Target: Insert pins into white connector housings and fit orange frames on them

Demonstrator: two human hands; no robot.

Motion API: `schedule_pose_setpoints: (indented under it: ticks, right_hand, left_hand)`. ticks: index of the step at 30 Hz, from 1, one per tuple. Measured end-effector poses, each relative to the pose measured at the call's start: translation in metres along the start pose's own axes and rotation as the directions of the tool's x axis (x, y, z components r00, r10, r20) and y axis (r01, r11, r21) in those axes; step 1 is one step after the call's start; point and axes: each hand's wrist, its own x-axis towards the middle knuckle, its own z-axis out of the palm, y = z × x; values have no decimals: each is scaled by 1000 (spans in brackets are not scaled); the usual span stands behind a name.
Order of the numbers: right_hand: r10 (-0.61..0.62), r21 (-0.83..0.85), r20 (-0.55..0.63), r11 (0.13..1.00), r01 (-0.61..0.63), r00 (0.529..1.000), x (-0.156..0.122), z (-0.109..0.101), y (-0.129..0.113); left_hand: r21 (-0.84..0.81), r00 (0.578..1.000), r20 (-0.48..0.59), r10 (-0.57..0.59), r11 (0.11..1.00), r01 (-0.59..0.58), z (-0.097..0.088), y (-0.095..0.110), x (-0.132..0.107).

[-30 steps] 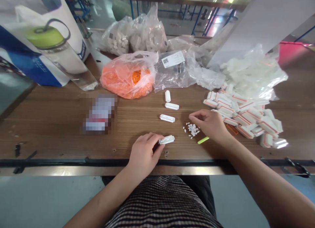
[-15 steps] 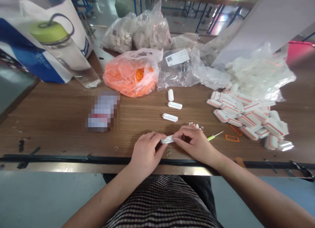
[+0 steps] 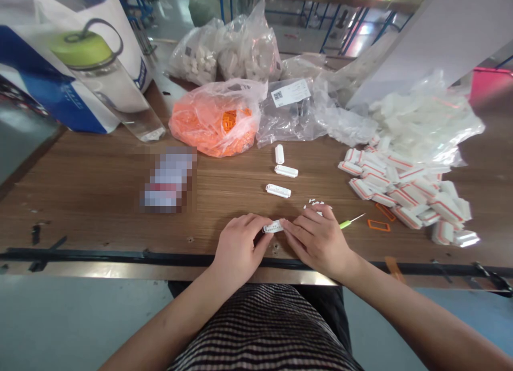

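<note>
Between thumb and fingers, my left hand (image 3: 239, 245) pinches the left end of a small white plastic strip-shaped housing (image 3: 273, 227) with a row of holes or pins on top. My right hand (image 3: 318, 237) is closed at its right end, fingertips on it and covering that end. Beyond my hands lie three similar white housings, the nearest housing (image 3: 278, 191) roughly level with the table. Tiny white pieces (image 3: 316, 203) are scattered just past my right hand, which partly hides them. A small screwdriver-like tool with a green handle (image 3: 345, 224) and thin metal tip lies right of that hand.
Orange frames (image 3: 379, 225) lie near a heap of white parts with orange edging (image 3: 409, 192). Behind are a bag of orange parts (image 3: 214, 120) and clear plastic bags (image 3: 294, 114). A bottle (image 3: 116, 87) stands at left, near a blurred flat object (image 3: 168, 178).
My right hand's fingers have shifted from a raised pinch to lying flatter, with a fingertip against the housing's right end. My left hand still holds the housing in about the same place.
</note>
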Motion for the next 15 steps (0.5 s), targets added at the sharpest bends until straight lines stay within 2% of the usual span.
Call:
schedule_pose_setpoints:
  ticks: [2, 5, 9, 12, 15]
  right_hand:
    - [46, 50, -17, 998, -45, 999, 0, 1, -1]
    - [148, 212, -43, 968, -136, 988, 4, 1, -2]
    - [262, 383, 14, 890, -247, 965, 9, 0, 0]
    - [301, 435, 70, 849, -300, 951, 10, 0, 1]
    - [326, 428, 74, 843, -325, 943, 10, 1, 1]
  left_hand:
    - [0, 1000, -6, 2, 1000, -2, 0, 0, 0]
    - [-3, 1000, -8, 8, 1000, -8, 0, 0, 0]
    - [-2, 1000, -11, 9, 1000, -9, -1, 1, 1]
    - [-1, 1000, -1, 3, 1000, -3, -1, 1, 1]
    - [-9, 1000, -2, -4, 1000, 4, -1, 1, 1]
